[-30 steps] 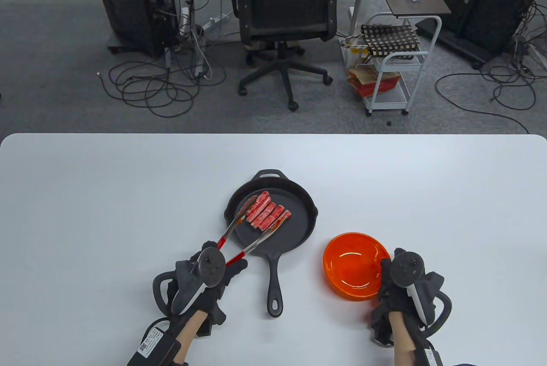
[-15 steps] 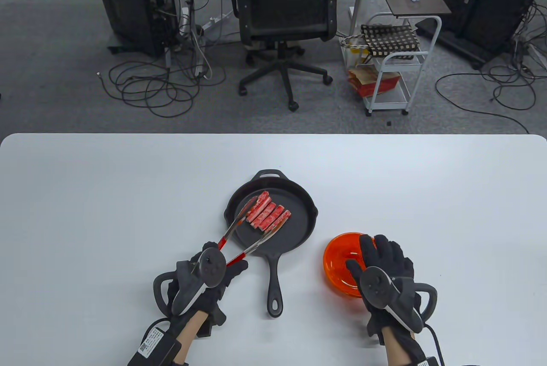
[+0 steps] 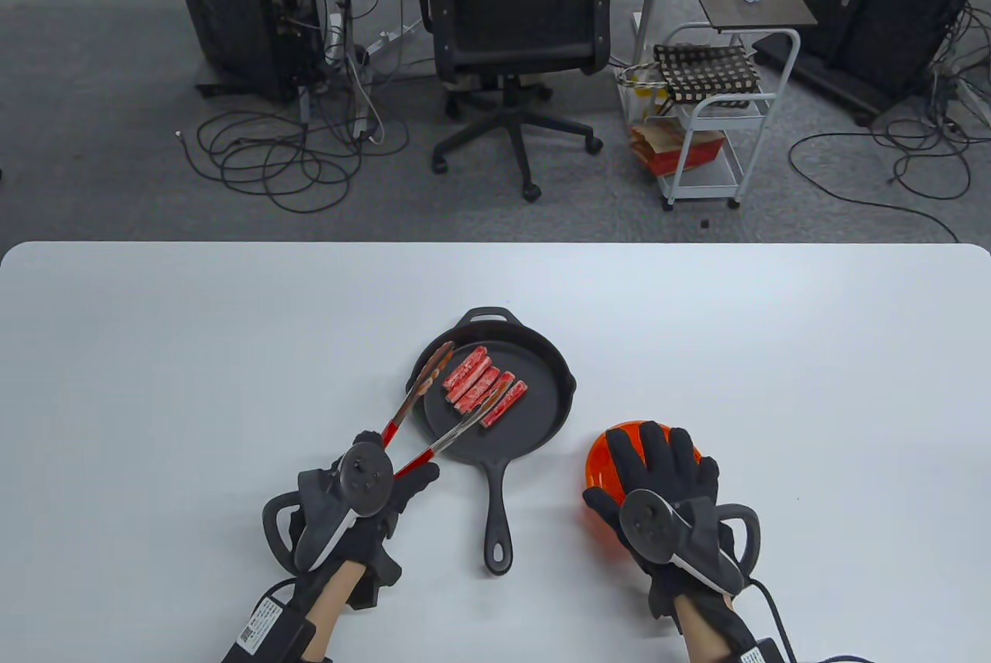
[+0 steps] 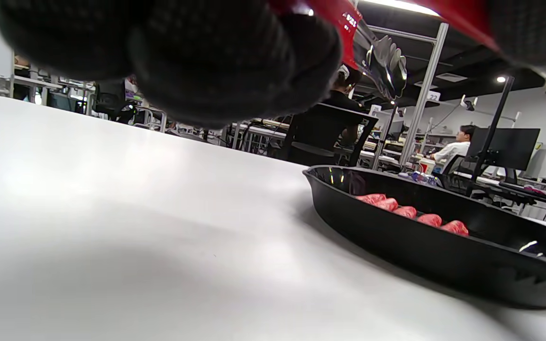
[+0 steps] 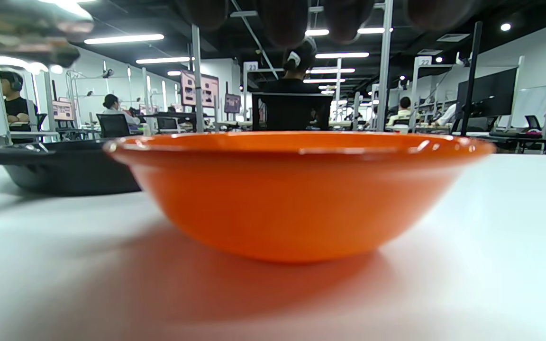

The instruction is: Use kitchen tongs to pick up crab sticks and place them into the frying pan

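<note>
Several red crab sticks [image 3: 484, 388] [image 4: 413, 213] lie side by side in the black frying pan [image 3: 542, 415] [image 4: 424, 265] at the table's middle. My left hand [image 3: 372, 485] grips the red-handled metal kitchen tongs [image 3: 433, 403] by their handles. The tongs stand spread apart with nothing between their tips, one tip over the pan's left rim, the other beside the sticks. My right hand [image 3: 658, 473] hovers flat with straight fingers over the orange bowl [image 3: 600, 454] [image 5: 296, 189], which stands right of the pan handle [image 3: 497, 520].
The white table [image 3: 193, 353] carries only the pan and the bowl. Beyond its far edge stand an office chair [image 3: 515, 36], a white trolley [image 3: 712, 113], computer towers and loose floor cables. People sit at desks in the background of the wrist views.
The tongs have drawn back left and toward me, off the crab sticks, which stay in the pan. My right hand has turned palm down and slid left over the bowl.
</note>
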